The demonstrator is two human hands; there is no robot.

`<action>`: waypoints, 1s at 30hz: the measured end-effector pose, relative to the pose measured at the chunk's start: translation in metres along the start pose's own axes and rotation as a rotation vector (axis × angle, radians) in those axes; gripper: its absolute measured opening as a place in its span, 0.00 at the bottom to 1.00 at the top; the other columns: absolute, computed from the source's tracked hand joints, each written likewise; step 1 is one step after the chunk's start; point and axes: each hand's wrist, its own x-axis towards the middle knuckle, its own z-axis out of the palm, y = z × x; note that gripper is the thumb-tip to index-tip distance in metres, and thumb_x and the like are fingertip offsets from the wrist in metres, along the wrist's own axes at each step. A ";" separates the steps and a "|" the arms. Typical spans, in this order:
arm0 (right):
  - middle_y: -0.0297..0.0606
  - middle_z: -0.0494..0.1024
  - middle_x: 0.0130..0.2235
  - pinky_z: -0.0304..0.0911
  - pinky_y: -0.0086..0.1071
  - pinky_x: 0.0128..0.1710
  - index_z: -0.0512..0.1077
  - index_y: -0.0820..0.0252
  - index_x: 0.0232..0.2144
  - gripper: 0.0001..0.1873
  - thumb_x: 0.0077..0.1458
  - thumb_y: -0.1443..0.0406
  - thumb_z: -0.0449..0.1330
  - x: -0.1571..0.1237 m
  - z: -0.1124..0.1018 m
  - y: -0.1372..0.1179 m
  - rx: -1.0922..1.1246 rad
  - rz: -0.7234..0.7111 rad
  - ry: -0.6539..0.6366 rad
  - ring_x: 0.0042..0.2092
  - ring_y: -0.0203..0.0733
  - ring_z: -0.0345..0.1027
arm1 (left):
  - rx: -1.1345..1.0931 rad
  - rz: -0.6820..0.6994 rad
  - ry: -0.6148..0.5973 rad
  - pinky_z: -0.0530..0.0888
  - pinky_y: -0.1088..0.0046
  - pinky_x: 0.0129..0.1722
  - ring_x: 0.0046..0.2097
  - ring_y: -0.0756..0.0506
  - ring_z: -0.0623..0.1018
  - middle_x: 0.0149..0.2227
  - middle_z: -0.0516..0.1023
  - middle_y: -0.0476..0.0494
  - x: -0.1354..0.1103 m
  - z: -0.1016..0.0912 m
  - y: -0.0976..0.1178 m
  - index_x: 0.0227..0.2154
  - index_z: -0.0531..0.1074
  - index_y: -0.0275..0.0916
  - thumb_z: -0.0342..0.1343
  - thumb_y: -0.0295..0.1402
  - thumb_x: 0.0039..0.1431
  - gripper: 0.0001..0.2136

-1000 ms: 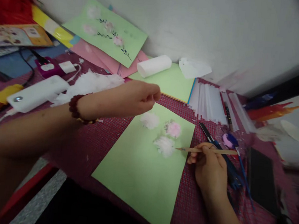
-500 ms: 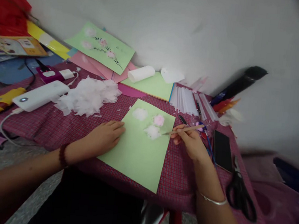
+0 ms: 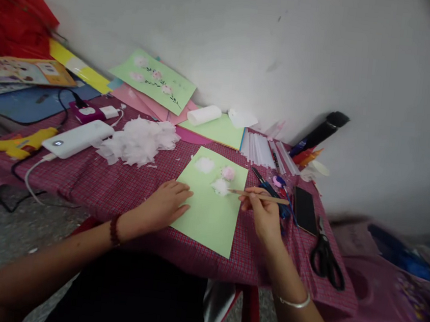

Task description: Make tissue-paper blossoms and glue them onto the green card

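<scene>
A sheet of light green paper (image 3: 204, 221) lies on the table in front of me. It bears two white tissue flowers, an upper one (image 3: 204, 165) and a lower one (image 3: 220, 186), and a pink flower (image 3: 228, 173). My left hand (image 3: 166, 202) rests flat with fingers stretched over the sheet's left edge. My right hand (image 3: 259, 212), at the right edge, pinches a paintbrush (image 3: 268, 198) with a light wooden handle. The brush points left, its tip at the lower white flower; whether it touches is too small to tell.
White tissue pieces (image 3: 140, 140) are heaped left of the sheet, near a white power bank (image 3: 78, 139) and a yellow glue gun (image 3: 19, 143). A finished flower picture (image 3: 158, 78) leans at the back. Glue sticks (image 3: 258, 150), a phone (image 3: 305, 210) and scissors (image 3: 326, 257) lie to the right.
The camera view has shifted. The brush handle now lies flatter, its rear end lower, with the tip still by the lower white flower. My left hand reaches slightly farther over the sheet.
</scene>
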 end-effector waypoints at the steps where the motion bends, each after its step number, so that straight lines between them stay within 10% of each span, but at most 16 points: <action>1: 0.35 0.75 0.30 0.63 0.30 0.25 0.70 0.58 0.36 0.09 0.57 0.59 0.56 -0.004 0.007 0.001 -0.056 -0.042 0.009 0.25 0.34 0.66 | -0.018 0.018 -0.004 0.64 0.60 0.57 0.54 0.41 0.69 0.52 0.72 0.37 -0.003 0.006 0.002 0.49 0.70 0.34 0.49 0.33 0.63 0.14; 18: 0.40 0.75 0.31 0.57 0.33 0.32 0.71 0.60 0.35 0.09 0.59 0.69 0.51 0.000 0.083 -0.012 -1.462 -0.397 -0.275 0.32 0.43 0.69 | -0.197 -0.028 0.060 0.66 0.58 0.54 0.53 0.40 0.68 0.51 0.71 0.39 -0.005 0.022 0.006 0.45 0.70 0.36 0.48 0.30 0.62 0.11; 25: 0.38 0.75 0.33 0.60 0.34 0.36 0.72 0.56 0.41 0.11 0.62 0.69 0.50 -0.054 0.088 -0.030 -0.997 -0.483 -0.445 0.34 0.40 0.66 | -0.316 -0.072 0.160 0.68 0.60 0.53 0.50 0.42 0.70 0.46 0.73 0.39 -0.008 0.034 0.002 0.45 0.68 0.35 0.46 0.25 0.60 0.12; 30: 0.34 0.75 0.31 0.62 0.37 0.42 0.71 0.55 0.40 0.09 0.63 0.64 0.51 -0.078 0.049 -0.011 -0.492 -0.234 -0.042 0.36 0.40 0.69 | -0.669 -0.272 0.269 0.71 0.65 0.44 0.40 0.46 0.73 0.35 0.73 0.44 -0.006 0.024 -0.011 0.31 0.68 0.38 0.48 0.31 0.60 0.05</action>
